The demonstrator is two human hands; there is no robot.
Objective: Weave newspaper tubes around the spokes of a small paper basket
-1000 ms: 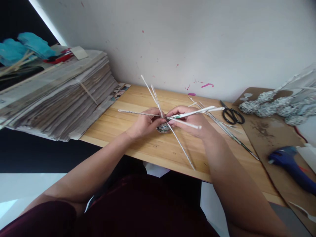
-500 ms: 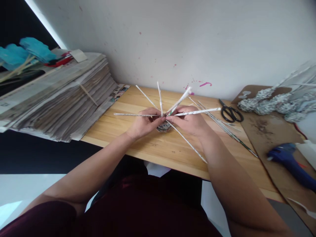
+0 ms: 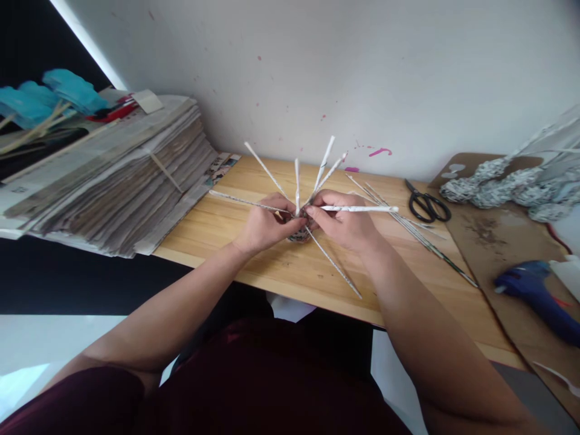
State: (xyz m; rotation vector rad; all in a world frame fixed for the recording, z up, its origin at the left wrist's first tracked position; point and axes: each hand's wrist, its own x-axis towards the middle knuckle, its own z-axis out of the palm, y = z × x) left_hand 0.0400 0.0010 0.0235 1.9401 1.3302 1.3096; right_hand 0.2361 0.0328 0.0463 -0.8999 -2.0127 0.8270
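Between my hands, just above the wooden table, is a small round woven newspaper piece [image 3: 298,235] with several rolled-paper sticks fanning out from its top. My left hand [image 3: 267,226] is closed round its left side, the thumb pressed near the top. From the other side my right hand [image 3: 342,220] pinches a white paper stick [image 3: 360,209] close to the weave; that stick points right. One thin paper stick [image 3: 335,263] slants down toward the table's front edge, and others rise toward the wall. The fingers hide much of the woven body.
A tall newspaper stack [image 3: 136,175] stands at the left. Loose paper sticks [image 3: 414,232] and black scissors [image 3: 426,205] lie right of my hands. Farther right are woven paper pieces [image 3: 507,184], cardboard [image 3: 489,241] and a blue glue gun [image 3: 534,296]. A wall [image 3: 317,78] rises behind.
The thick white sticks over my right hand have swung up and apart toward the wall, leaving one pointing right. The woven piece has stayed between both hands, and the right fingers have shifted slightly.
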